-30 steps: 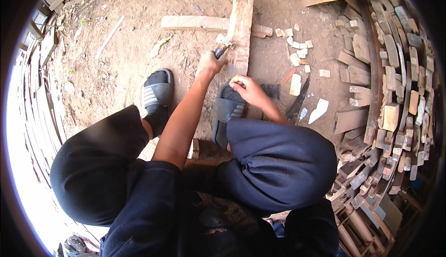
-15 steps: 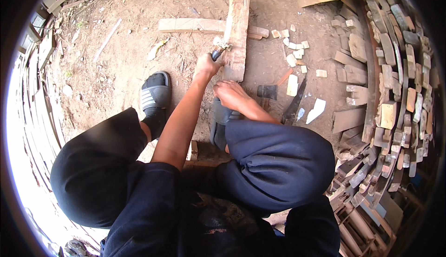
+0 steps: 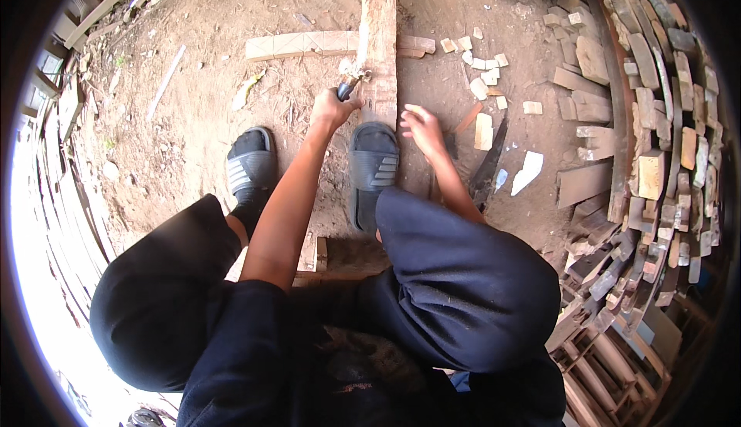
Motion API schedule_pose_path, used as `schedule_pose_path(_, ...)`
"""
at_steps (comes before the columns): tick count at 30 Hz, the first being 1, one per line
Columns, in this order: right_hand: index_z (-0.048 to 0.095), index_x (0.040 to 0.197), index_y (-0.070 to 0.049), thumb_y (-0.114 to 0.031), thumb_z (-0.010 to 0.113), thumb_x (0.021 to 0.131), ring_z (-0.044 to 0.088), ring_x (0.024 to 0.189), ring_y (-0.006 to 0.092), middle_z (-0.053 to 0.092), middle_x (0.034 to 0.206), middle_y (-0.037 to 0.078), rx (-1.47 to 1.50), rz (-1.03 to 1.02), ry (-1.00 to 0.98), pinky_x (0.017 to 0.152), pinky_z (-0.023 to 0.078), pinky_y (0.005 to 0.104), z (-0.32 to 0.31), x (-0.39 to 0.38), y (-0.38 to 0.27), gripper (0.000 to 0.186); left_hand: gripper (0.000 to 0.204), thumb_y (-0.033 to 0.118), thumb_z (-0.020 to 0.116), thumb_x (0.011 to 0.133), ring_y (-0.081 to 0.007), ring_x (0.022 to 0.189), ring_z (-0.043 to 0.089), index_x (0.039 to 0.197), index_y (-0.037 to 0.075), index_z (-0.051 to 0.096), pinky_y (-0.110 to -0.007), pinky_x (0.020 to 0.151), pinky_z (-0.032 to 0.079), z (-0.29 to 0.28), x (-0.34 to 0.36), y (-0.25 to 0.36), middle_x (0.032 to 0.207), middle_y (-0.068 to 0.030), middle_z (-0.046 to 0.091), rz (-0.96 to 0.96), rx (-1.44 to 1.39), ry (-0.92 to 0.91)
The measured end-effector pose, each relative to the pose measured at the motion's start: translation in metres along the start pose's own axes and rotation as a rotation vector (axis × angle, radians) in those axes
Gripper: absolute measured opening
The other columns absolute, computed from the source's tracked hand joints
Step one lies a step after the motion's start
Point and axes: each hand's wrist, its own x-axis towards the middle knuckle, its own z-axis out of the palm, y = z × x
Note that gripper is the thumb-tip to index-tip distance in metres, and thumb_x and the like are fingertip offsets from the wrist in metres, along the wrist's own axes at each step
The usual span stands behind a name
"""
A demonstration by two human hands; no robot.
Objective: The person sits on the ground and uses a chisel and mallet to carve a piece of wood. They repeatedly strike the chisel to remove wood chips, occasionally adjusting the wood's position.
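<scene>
My left hand is closed around a chisel, whose dark shaft ends in a frayed, pale head. It is at the left edge of a long rough timber, close to the timber's near end. My right hand hovers just right of that end, fingers loosely apart and nothing visible in them. Beyond its wrist lies a reddish-brown stick, like a tool handle; my forearm partly covers a dark block at its near end. The timber rests across a shorter marked beam on the dirt.
My sandalled feet stand close to the timber's near end. Small pale wood offcuts lie to the right, with a dark flat blade-like piece and a white scrap. A tall stack of wood pieces lines the right side.
My right hand has left the timber's near end and moved right, its fingers opening. My left hand keeps hold of the chisel. The whole view has shifted slightly.
</scene>
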Motion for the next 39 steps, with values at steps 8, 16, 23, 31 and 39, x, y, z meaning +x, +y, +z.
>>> schedule_pose_path(8,0.054,0.137,-0.008,-0.006,0.049,0.092,0.06,0.089,0.0121,0.063,0.117,0.007,-0.249,-0.125,-0.118,0.068,0.055,0.0275,0.005,0.02,0.017,0.044,0.055,0.039,0.084,0.07,-0.0292,0.081,0.069,0.104,-0.001,0.069,-0.039,0.077,0.053,-0.002,0.003,-0.001,0.09,-0.0197,0.071,0.033,-0.011,0.02)
schedule_pose_path(16,0.054,0.136,-0.004,-0.003,0.05,0.092,0.055,0.079,0.0085,0.061,0.11,0.005,-0.192,-0.129,-0.164,0.069,0.054,0.0254,0.004,0.01,0.001,0.044,0.044,0.037,0.083,0.074,-0.0163,0.064,0.06,0.088,-0.001,0.067,-0.036,0.065,0.05,-0.01,-0.007,0.008,0.069,-0.0067,0.063,0.102,-0.044,-0.034)
schedule_pose_path(23,0.056,0.133,-0.002,-0.006,0.052,0.093,0.057,0.079,0.0068,0.065,0.109,0.003,-0.016,-0.116,-0.117,0.07,0.051,0.0225,0.007,0.005,0.005,0.04,0.026,0.025,0.069,0.087,-0.0105,0.05,0.054,0.076,0.004,0.06,-0.027,0.046,0.042,-0.047,-0.025,0.11,0.059,-0.0016,0.055,0.234,-0.54,-0.172)
schedule_pose_path(31,0.06,0.122,0.0,-0.015,0.064,0.091,0.062,0.089,0.0129,0.067,0.107,0.009,0.04,0.119,0.183,0.077,0.05,0.0256,-0.045,-0.064,0.046,0.035,0.031,0.027,0.07,0.088,-0.0143,0.05,0.051,0.069,0.006,0.056,-0.028,0.051,0.041,-0.027,0.0,0.174,0.058,-0.0026,0.05,0.289,-0.831,-0.287)
schedule_pose_path(39,0.052,0.119,0.0,-0.018,0.077,0.077,0.061,0.096,0.0338,0.061,0.103,0.019,-0.559,0.192,0.344,0.083,0.048,0.0416,-0.044,-0.118,0.074,0.052,0.025,0.023,0.075,0.084,-0.0078,0.045,0.041,0.07,0.008,0.062,-0.026,0.044,0.031,0.014,0.039,0.152,0.054,0.002,0.049,0.189,-0.711,-0.111)
